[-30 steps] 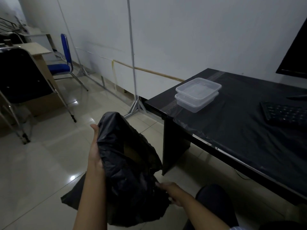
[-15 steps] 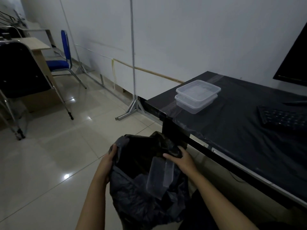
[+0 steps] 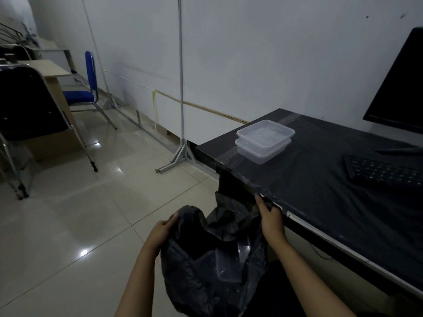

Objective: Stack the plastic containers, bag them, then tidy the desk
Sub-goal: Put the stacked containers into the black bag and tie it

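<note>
Head view shows left hand (image 3: 163, 229) and right hand (image 3: 271, 217) each gripping the black bag (image 3: 206, 271) rim, one container (image 3: 229, 264) inside, two stacked containers (image 3: 265, 141) on the worktop (image 3: 320, 179) at one o'clock; advise keeping the mouth wide.

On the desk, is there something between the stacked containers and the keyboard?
No. In the head view, only bare black desk cover lies between the stacked containers and the keyboard; nothing stands on that stretch.
</note>
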{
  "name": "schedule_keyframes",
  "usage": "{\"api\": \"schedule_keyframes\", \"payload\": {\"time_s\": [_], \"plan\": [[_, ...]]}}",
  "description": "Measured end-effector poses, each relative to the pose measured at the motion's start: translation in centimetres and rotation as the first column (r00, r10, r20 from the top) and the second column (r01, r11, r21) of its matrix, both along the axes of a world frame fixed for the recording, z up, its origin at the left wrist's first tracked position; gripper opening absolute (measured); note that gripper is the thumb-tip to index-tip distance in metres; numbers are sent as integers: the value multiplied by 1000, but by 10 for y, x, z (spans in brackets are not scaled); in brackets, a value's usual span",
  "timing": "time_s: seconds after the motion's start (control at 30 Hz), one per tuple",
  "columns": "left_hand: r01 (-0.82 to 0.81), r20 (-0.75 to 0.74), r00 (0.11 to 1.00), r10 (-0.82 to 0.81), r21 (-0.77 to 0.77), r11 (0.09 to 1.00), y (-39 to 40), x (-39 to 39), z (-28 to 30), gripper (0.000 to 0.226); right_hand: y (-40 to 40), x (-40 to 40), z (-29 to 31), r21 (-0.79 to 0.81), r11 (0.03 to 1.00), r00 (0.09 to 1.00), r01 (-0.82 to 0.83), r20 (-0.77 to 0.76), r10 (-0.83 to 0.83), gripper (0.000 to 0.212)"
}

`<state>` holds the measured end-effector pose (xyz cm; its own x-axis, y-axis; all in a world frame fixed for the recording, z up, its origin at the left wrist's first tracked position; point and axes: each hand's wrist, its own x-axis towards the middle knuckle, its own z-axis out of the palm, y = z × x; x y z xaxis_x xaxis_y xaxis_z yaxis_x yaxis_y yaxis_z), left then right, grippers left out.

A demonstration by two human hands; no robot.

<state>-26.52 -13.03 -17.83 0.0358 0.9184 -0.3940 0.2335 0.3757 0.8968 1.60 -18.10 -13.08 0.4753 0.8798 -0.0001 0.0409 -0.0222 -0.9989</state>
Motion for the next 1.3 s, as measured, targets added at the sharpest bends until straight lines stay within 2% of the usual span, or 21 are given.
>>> {"api": "schedule_keyframes", "payload": {"time_s": [0.07,0.17,0.3,0.4,0.43,0.5,0.57,0.63,0.67,0.7,0.83,0.9,0.93,1.07,1.13,1.2,1.3], "plan": [[49,-55,997,-48,20,999,0,2,-2,56,-2,5,3,18,999,999,37,-3,-37,55],[93,-100,991,-88,42,995,-1,10,-5,42,-7,17,2,15,999,992,41,116,-42,63],[127,-145,982,-120,36,991,2,23,-5,36,-16,30,-3,-118,990,971,-75,217,99,90],[150,-183,973,-139,50,987,9,31,2,37,-20,38,-6,-227,963,950,-148,239,202,86],[151,-189,972,-139,51,987,11,33,6,39,-22,42,-6,-280,942,929,-183,265,259,94],[152,-201,969,-140,44,987,15,37,12,43,-28,49,-2,-411,872,829,-266,364,425,123],[172,-212,964,-161,35,984,17,41,18,45,-35,54,5,-530,793,656,-300,489,575,147],[189,-220,959,-179,29,981,17,44,22,47,-41,58,8,-605,743,531,-286,545,648,148],[190,-227,958,-178,29,981,17,46,23,48,-44,60,7,-617,735,514,-280,550,658,137],[184,-235,957,-172,32,982,17,47,24,49,-44,60,5,-615,738,541,-278,534,649,121],[186,-252,952,-172,31,982,16,52,29,51,-45,57,3,-500,794,763,-346,342,548,57],[181,-251,953,-169,26,983,17,53,29,51,-43,54,6,-437,813,825,-384,234,515,36],[176,-248,955,-164,27,984,18,53,29,50,-43,53,7,-402,825,851,-398,173,495,32],[176,-295,943,-152,56,983,22,57,35,44,-44,48,13,-269,889,925,-371,-19,380,51],[147,-335,936,-107,96,984,25,62,41,50,-45,47,13,-217,913,938,-345,-116,327,49],[46,-333,942,46,263,964,29,73,53,49,-44,45,14,-172,933,938,-316,-202,280,51],[-144,-97,965,246,586,798,33,99,88,30,-43,43,17,-146,940,931,-310,-248,269,65]]}}
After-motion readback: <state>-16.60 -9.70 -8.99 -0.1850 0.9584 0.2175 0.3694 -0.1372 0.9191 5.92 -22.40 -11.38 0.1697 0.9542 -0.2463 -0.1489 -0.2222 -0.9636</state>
